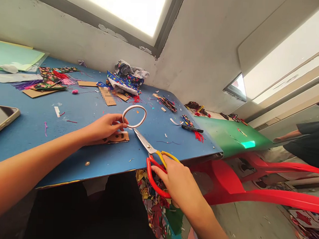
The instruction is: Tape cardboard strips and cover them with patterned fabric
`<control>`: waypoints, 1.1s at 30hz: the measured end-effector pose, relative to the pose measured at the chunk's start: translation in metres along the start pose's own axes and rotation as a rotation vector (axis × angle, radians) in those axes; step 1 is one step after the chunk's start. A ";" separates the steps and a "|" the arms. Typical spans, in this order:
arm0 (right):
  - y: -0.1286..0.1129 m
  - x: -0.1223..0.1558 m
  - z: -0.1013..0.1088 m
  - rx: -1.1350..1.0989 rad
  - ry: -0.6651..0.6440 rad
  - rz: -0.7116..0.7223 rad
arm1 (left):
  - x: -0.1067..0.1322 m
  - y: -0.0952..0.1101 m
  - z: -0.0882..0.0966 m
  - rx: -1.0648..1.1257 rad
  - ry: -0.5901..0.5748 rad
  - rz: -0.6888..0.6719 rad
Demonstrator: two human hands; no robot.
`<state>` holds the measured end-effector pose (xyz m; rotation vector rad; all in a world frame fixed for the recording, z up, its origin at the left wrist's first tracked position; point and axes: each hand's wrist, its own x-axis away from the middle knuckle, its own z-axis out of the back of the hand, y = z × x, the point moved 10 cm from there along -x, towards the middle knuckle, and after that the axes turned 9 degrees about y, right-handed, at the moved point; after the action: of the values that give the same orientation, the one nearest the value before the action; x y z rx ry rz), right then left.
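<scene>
My left hand (108, 126) pinches a thin, nearly used-up roll of white tape (145, 118) above the blue table. Below those fingers is a brown piece of cardboard (124, 136) with dark markings, partly hidden by the hand. My right hand (176, 176) grips a pair of scissors (148, 147) by their handles, one red and one yellow. The blades look nearly together, and their tip points at the lower edge of the tape ring, close to my left fingertips. Whether the tip touches the tape I cannot tell.
Patterned fabric (126, 81), cardboard strips (107, 96) and tassels lie along the back of the blue table (68, 157). A phone (3, 118) rests at the left edge. A black pen (192, 128) lies right. Red chairs (225, 178) and a green table (227, 131) stand beyond, near another person (309, 140).
</scene>
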<state>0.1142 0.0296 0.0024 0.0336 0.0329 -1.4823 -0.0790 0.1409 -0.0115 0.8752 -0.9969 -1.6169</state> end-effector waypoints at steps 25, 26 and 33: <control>0.044 -0.067 0.030 -0.597 0.335 0.104 | 0.009 0.031 -0.029 -0.845 0.004 -0.342; 0.034 -0.067 0.032 -0.671 0.317 0.174 | 0.010 0.031 -0.029 -0.852 0.006 -0.342; -0.004 -0.074 0.040 -0.838 0.229 0.391 | 0.016 0.030 -0.034 -0.770 -0.012 -0.319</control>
<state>0.1034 0.1009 0.0455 -0.4449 0.7846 -0.9775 -0.0412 0.1146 0.0010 0.4956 -0.1792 -2.0564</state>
